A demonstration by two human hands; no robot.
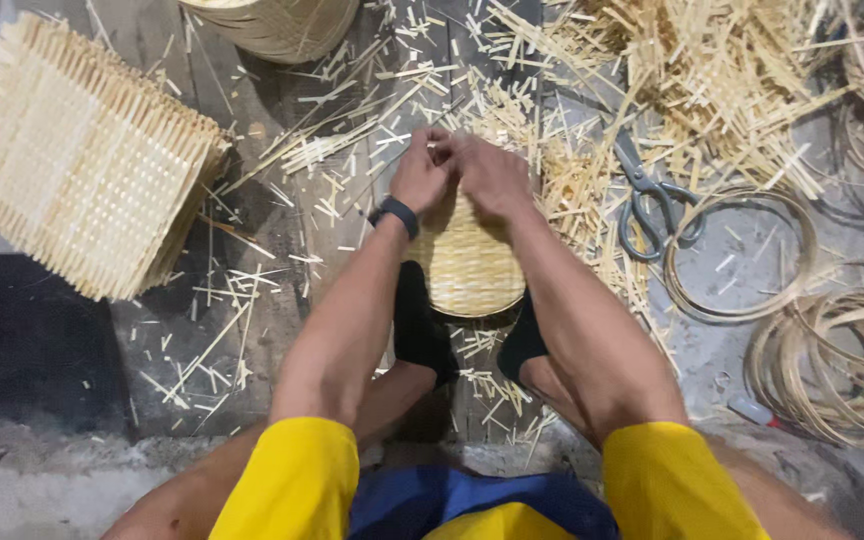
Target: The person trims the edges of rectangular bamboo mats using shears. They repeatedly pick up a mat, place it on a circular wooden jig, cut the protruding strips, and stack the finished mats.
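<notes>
Both hands are bunched together at the far rim of the round woven basket (467, 265), left hand (420, 178) and right hand (492, 175) pinching its edge; the basket hangs just below the fingers, scissors (652, 195) off to the right.

The round woven mat (467, 265) is partly hidden — its far rim lies under both hands, so what the fingers (439, 150) pinch is perhaps a strip.
</notes>
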